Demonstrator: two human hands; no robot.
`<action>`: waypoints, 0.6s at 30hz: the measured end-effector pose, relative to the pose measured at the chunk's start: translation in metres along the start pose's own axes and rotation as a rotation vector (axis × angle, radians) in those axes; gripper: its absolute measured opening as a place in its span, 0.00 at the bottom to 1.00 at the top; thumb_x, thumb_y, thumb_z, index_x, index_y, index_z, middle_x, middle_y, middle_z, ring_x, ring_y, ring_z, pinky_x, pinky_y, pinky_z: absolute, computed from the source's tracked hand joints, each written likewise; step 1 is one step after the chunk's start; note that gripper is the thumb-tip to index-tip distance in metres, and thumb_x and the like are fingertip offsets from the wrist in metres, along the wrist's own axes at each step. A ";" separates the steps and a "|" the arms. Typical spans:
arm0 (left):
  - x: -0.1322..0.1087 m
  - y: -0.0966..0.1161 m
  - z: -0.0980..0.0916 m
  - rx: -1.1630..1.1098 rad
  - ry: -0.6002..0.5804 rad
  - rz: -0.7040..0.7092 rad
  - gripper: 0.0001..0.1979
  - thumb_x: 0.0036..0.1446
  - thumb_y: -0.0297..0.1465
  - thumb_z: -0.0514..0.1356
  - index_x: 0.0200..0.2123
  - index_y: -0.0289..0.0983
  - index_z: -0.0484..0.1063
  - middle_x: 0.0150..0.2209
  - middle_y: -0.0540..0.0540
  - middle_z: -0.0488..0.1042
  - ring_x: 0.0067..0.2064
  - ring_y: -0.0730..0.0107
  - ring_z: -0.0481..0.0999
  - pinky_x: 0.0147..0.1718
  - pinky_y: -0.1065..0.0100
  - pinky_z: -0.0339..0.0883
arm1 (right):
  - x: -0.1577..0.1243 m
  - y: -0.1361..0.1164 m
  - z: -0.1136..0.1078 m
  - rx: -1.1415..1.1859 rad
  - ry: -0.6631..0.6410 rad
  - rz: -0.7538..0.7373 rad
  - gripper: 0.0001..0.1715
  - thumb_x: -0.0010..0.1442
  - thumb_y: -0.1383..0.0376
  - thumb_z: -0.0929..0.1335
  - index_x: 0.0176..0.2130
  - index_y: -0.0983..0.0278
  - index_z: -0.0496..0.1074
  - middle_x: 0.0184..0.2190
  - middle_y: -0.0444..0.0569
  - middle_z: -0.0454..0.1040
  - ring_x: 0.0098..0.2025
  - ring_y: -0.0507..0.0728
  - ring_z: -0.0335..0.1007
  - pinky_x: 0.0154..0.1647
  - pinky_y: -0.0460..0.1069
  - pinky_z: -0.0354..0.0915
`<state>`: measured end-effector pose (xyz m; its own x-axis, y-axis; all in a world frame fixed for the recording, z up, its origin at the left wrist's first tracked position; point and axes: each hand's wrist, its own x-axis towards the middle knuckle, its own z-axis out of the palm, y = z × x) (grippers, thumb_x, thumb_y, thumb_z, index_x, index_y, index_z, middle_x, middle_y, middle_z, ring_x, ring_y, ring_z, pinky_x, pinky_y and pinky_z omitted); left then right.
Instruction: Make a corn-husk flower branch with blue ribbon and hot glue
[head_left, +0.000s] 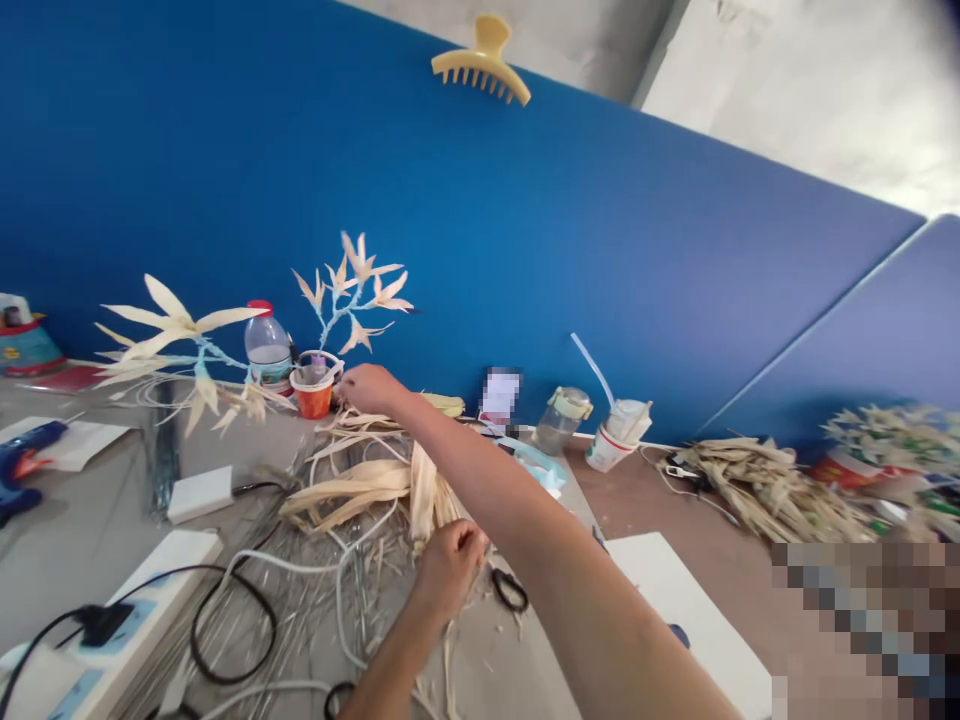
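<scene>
My right hand (367, 388) reaches across the table to the right side of an orange paper cup (312, 396). Its fingers are curled at the cup's edge, and what they hold, if anything, is hidden. Out of the cup rises a pale-blue stem with dried-husk flowers (360, 300). Another flower stem (180, 325) with larger cream petals leans at the left. Below my right arm, my left hand (454, 555) is closed with curled fingers beside dried corn husks (367, 482). I cannot see anything in its fingers.
A power strip (142, 610), loose cables and thin wires cover the left front. Behind the cup stands a plastic bottle (268, 350). A glass jar (561, 420) and white cup (616, 440) stand right, near a husk pile (757, 485). A blue partition (525, 220) bounds the table.
</scene>
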<state>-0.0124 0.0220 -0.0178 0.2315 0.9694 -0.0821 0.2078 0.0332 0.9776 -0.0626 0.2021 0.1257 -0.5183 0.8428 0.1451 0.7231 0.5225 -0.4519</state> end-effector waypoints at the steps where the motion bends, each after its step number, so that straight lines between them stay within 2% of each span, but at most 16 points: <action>1: 0.000 0.003 -0.002 -0.007 0.009 0.033 0.12 0.50 0.33 0.53 0.16 0.39 0.62 0.17 0.51 0.64 0.24 0.69 0.65 0.26 0.68 0.55 | -0.013 0.003 -0.003 -0.001 -0.013 -0.012 0.13 0.58 0.65 0.64 0.28 0.65 0.76 0.36 0.52 0.78 0.38 0.58 0.71 0.35 0.47 0.61; 4: -0.001 0.008 -0.005 -0.050 -0.006 0.049 0.12 0.50 0.36 0.52 0.17 0.40 0.61 0.18 0.52 0.63 0.22 0.70 0.61 0.24 0.68 0.53 | -0.062 0.012 -0.013 0.046 -0.035 -0.057 0.16 0.60 0.66 0.62 0.26 0.65 0.75 0.30 0.47 0.77 0.35 0.54 0.70 0.34 0.45 0.59; 7: -0.002 0.009 -0.005 -0.102 -0.034 0.020 0.13 0.51 0.39 0.52 0.19 0.39 0.61 0.19 0.52 0.62 0.20 0.72 0.57 0.22 0.69 0.51 | -0.110 0.019 -0.030 0.394 0.011 -0.116 0.17 0.60 0.66 0.61 0.24 0.65 0.72 0.23 0.42 0.71 0.26 0.49 0.64 0.30 0.44 0.57; 10: -0.002 0.008 -0.004 -0.105 -0.054 0.024 0.14 0.51 0.40 0.53 0.18 0.39 0.61 0.19 0.53 0.61 0.19 0.73 0.55 0.21 0.69 0.49 | -0.147 0.018 -0.063 0.740 0.123 -0.004 0.17 0.61 0.61 0.61 0.25 0.64 0.70 0.13 0.36 0.58 0.16 0.46 0.49 0.20 0.43 0.49; 12: -0.003 0.007 -0.003 -0.101 -0.061 0.035 0.15 0.51 0.40 0.53 0.18 0.39 0.61 0.19 0.53 0.61 0.20 0.73 0.55 0.21 0.69 0.50 | -0.169 0.012 -0.092 0.851 0.202 0.026 0.17 0.59 0.58 0.63 0.25 0.64 0.70 0.12 0.35 0.57 0.15 0.45 0.44 0.18 0.43 0.44; 15: -0.004 0.006 -0.003 -0.095 -0.057 0.047 0.15 0.52 0.41 0.53 0.19 0.39 0.62 0.18 0.52 0.61 0.20 0.73 0.57 0.21 0.69 0.50 | -0.216 0.001 -0.129 0.894 0.265 -0.005 0.16 0.58 0.56 0.65 0.27 0.65 0.72 0.14 0.37 0.59 0.16 0.45 0.50 0.19 0.43 0.44; 18: -0.004 0.008 -0.003 -0.095 -0.045 0.051 0.15 0.51 0.40 0.53 0.18 0.39 0.63 0.19 0.52 0.63 0.20 0.73 0.57 0.21 0.69 0.51 | -0.276 -0.001 -0.141 0.970 0.270 -0.010 0.17 0.58 0.54 0.66 0.29 0.65 0.72 0.15 0.39 0.60 0.17 0.46 0.54 0.20 0.43 0.49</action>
<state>-0.0150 0.0188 -0.0094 0.2823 0.9586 -0.0379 0.1040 0.0087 0.9945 0.1442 -0.0128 0.2106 -0.3143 0.9029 0.2933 -0.0278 0.3000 -0.9535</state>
